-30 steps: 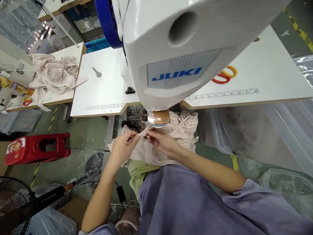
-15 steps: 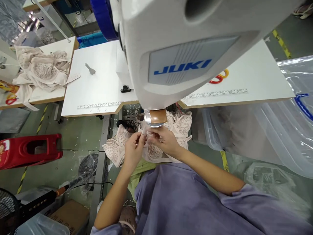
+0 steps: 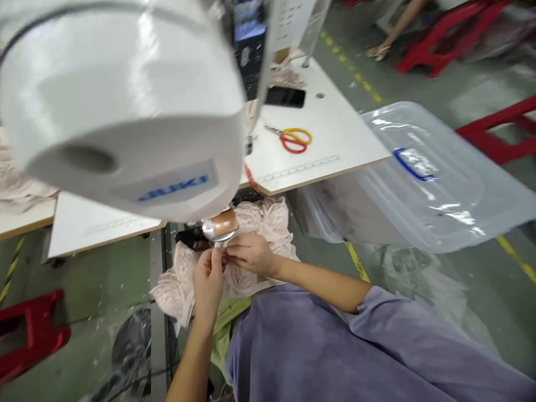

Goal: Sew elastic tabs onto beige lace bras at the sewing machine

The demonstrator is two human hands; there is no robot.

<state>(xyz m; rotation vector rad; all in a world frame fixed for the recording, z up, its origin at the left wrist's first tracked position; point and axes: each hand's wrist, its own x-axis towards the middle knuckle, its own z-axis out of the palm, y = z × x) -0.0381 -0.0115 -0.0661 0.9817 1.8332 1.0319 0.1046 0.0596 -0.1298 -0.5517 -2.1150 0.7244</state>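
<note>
A beige lace bra (image 3: 173,287) hangs below the head of a white sewing machine (image 3: 167,162), with more beige lace garments (image 3: 268,220) to its right. Just under the machine's round metal end (image 3: 220,225), my left hand (image 3: 208,273) pinches the beige fabric between thumb and fingers. My right hand (image 3: 253,254) is beside it, fingers closed on the same fabric, close to the left fingertips. The exact piece between the fingers is small and partly hidden by them.
Scissors (image 3: 295,139) and a black phone (image 3: 285,96) lie on the white table (image 3: 326,128). A clear plastic bin (image 3: 444,184) stands to the right. Red stools (image 3: 33,335) are at lower left and upper right, where a person's foot (image 3: 379,51) shows.
The view has swung to the right, bringing the phone and whole scissors into sight. My right fingers have drawn together at the fabric beside my left fingertips.
</note>
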